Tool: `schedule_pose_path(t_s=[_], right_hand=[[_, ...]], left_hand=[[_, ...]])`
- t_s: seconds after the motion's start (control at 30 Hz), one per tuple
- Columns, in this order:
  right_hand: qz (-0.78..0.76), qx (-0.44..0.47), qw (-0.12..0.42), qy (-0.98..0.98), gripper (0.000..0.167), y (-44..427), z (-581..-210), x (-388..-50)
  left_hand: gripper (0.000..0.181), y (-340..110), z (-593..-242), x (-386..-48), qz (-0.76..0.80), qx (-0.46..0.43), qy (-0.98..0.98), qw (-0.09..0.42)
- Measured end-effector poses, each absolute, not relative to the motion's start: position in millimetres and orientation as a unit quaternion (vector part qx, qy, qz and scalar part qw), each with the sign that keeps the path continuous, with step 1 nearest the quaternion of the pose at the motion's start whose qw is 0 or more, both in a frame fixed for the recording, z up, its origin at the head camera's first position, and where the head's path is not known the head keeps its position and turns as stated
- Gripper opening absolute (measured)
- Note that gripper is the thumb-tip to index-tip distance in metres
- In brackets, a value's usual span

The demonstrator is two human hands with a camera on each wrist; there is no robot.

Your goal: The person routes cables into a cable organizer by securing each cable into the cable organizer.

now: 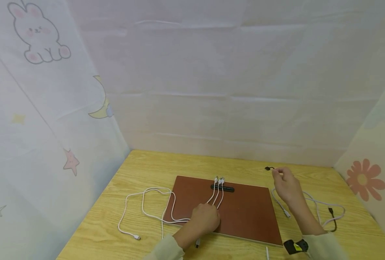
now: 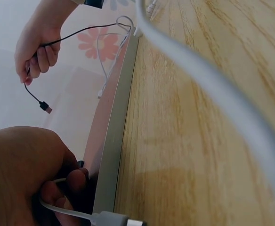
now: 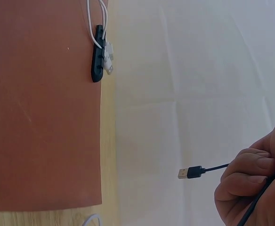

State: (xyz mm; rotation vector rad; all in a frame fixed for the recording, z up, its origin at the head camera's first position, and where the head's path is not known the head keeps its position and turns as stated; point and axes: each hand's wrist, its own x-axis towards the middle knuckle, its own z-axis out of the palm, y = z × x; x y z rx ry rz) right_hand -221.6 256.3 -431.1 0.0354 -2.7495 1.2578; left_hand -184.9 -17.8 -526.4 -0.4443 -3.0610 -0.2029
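Black cable [image 3: 194, 172] in the right hand [image 1: 288, 185]

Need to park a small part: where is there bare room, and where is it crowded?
Free: the right half of the brown board, right of the left hand; the table between board and back sheet, left of the white plugs. Crowded: left of the board, by white cables; right of it, by a pale cable and the right hand.

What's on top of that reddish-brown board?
On the reddish-brown board, a black clip sits near the far edge, with three white cables running across it. The left hand grips white cable by the near edge; what lies directly beneath that hand is covered.
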Motion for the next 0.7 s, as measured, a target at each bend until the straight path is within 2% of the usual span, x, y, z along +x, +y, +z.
schedule_pose_path(t_s=[0.47, 0.7], right_hand=[[0.425, 0.018, 0.070, -0.902, 0.061, 243, -435, -219], [0.429, 0.017, 0.045, -0.902, 0.062, 237, -435, -214]], left_hand=[[0.037, -16, -526, -184, -0.065, -0.132, -0.989, 0.018], [0.039, -17, -523, -183, -0.070, -0.129, -0.989, 0.018]])
